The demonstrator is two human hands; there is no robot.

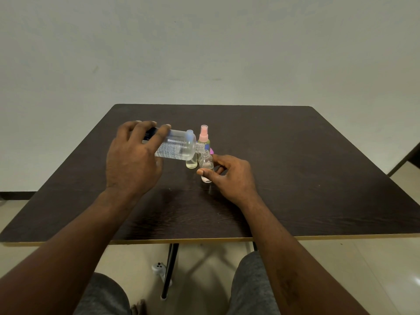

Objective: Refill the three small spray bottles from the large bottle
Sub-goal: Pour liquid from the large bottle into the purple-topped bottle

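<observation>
My left hand (134, 155) grips the large clear bottle (177, 147), tipped on its side with its open neck pointing right, right at the mouth of a small uncapped clear bottle (206, 164). My right hand (227, 176) holds that small bottle upright on the table, thumb in front, fingers behind. A second small bottle with yellowish liquid (191, 164) stands just left of it, partly hidden under the large bottle. Behind stands a third small bottle with a pink spray cap (203, 137). A purple object (211, 151) peeks out behind the held bottle.
The dark wooden table (295, 178) reaches to a pale wall; its front edge is near my knees. A white controller (158, 268) lies on the floor by the table leg. A dark furniture edge (409, 155) shows at far right.
</observation>
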